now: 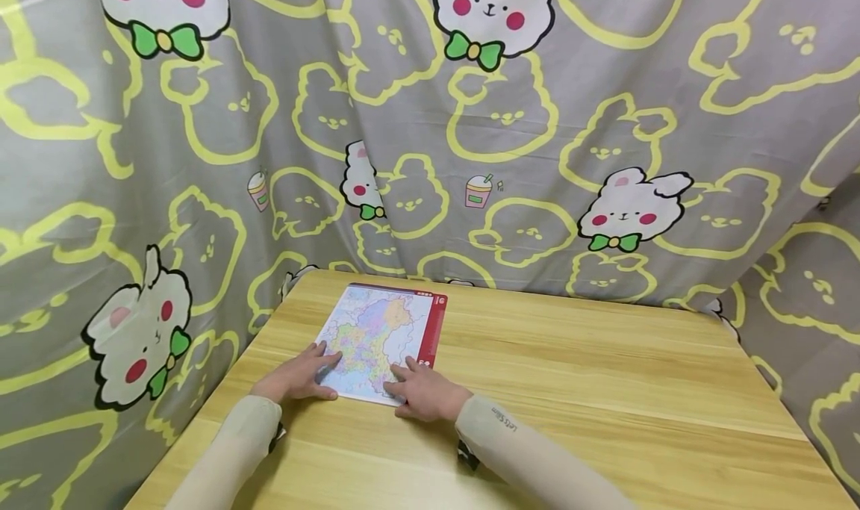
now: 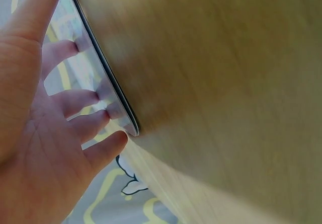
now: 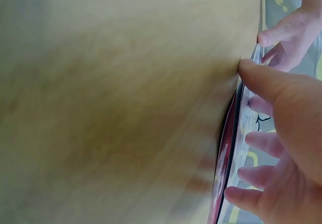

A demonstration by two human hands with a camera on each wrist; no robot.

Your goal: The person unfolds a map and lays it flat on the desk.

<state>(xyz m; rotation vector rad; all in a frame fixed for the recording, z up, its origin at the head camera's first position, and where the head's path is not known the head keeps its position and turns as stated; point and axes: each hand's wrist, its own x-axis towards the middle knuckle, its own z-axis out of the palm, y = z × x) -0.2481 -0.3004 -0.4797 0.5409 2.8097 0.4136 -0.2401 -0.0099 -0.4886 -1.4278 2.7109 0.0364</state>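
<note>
Fingers spread, gripping nothing, left hand [image 1: 301, 375] and right hand [image 1: 430, 393] touch the map [image 1: 368, 337]; uneven pushing could skew it.

1 map sheet [image 1: 369, 338], 1 left-hand grip [image 1: 300, 374] and 1 right-hand grip [image 1: 431, 392] are counted at 1 bench [image 1: 591, 390].
On the map sheet, 1 red strip [image 1: 432, 334] is shown; on the left-hand grip, 4 fingers [image 2: 83, 126] and 1 thumb [image 2: 30, 17] can be counted, and the same total, 4 and 1, is shown on the right-hand grip. 2 sleeves [image 1: 235, 435] are seen, with 2 dark wrist pieces [image 1: 468, 456], 1 by each sleeve. On the patterned cloth [image 1: 282, 62], 5 white rabbits [image 1: 621, 204] with visible faces are printed, along with 5 green bows [image 1: 614, 242] beneath those faces and 2 pink cups [image 1: 478, 194]; the overlapping yellow outlines [image 1: 504, 155] cannot be counted exactly.
</note>
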